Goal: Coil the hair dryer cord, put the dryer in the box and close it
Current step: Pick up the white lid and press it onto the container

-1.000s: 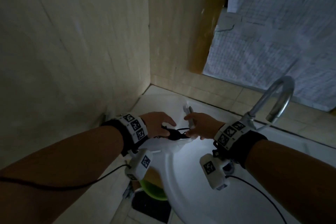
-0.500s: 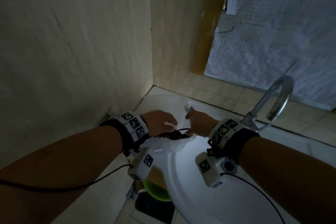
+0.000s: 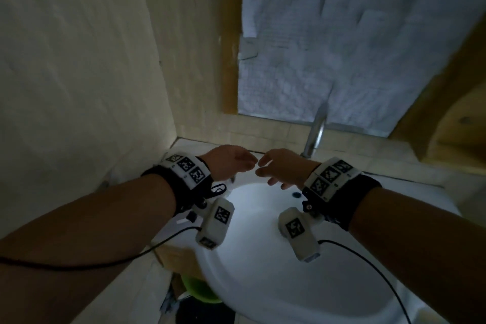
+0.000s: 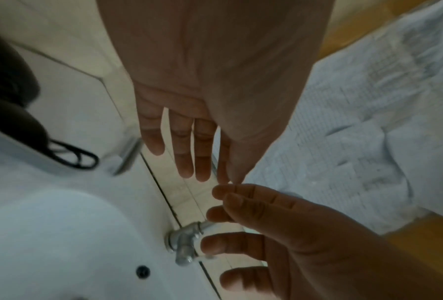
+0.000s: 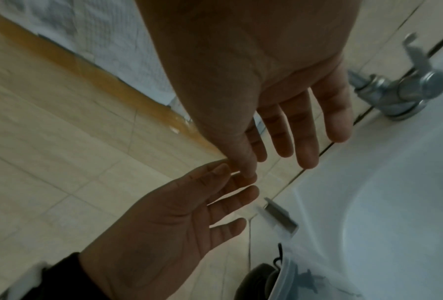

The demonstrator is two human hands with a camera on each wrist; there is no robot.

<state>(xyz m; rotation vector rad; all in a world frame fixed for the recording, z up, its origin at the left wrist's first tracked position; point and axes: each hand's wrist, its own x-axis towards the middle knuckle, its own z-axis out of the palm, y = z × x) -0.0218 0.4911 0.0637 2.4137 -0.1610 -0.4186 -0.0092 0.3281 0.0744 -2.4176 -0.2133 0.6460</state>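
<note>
My left hand (image 3: 236, 163) and right hand (image 3: 276, 169) hover side by side over the back rim of the white sink (image 3: 263, 258), fingertips almost meeting. Both have relaxed, straight fingers and hold nothing. In the left wrist view the left hand (image 4: 187, 150) is above the right hand (image 4: 261, 229). The black hair dryer (image 4: 10, 101) lies at far left against a white box edge (image 4: 17, 148), with loops of its black cord (image 4: 74, 157) sticking out. In the right wrist view the dryer (image 5: 257, 281) and cord (image 5: 278, 256) show at the bottom, below the left hand (image 5: 174, 215) and right hand (image 5: 297, 130).
A chrome tap (image 3: 315, 131) stands at the sink's back right, its base (image 5: 400, 91) close to my right hand. A small metal piece (image 5: 279, 218) lies on the sink rim. Tiled walls close in on the left and behind. A green bucket (image 3: 197, 289) sits under the sink.
Both hands have let go of the black cord and dryer at the sink's left rim and lifted up and back toward the wall. They are now empty with straightened fingers.
</note>
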